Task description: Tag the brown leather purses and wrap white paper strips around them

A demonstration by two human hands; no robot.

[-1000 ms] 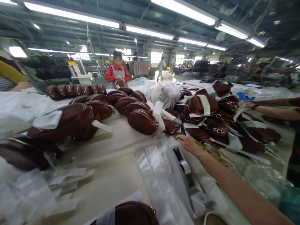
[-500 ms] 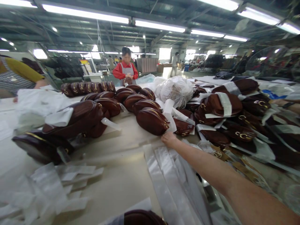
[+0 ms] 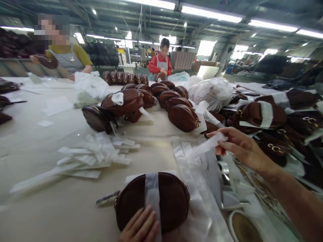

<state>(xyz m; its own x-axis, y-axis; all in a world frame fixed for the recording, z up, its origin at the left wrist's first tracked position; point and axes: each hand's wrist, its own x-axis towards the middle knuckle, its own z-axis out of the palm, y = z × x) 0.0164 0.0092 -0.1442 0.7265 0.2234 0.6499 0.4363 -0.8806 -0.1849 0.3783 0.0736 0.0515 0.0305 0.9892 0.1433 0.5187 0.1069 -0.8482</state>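
A dark brown oval leather bag (image 3: 174, 201) lies at the table's near edge, with a pale translucent strip (image 3: 151, 183) running across its middle. My left hand (image 3: 141, 225) rests on the bag's lower part, fingers stretched out over the strip's edge. To the right and higher up, my right hand (image 3: 237, 148) pinches a short whitish strip (image 3: 208, 146) between thumb and fingers. Beneath that hand lie long translucent strips (image 3: 183, 151). Gold-coloured metal fittings show at both ends of the bag, and a dark zip pull (image 3: 108, 197) sticks out to its left.
A loose pile of short white strips (image 3: 93, 154) lies left of centre. Several brown bags (image 3: 183, 117) stand further back, and more bags (image 3: 267, 114) are heaped at right. A tape dispenser-like metal piece (image 3: 230, 198) is near a round tape roll (image 3: 243, 228). Two people work across the table.
The view has turned left and down. My right hand has come back from beside the brown bags and now holds a whitish strip. My left hand has come into view on the near bag.
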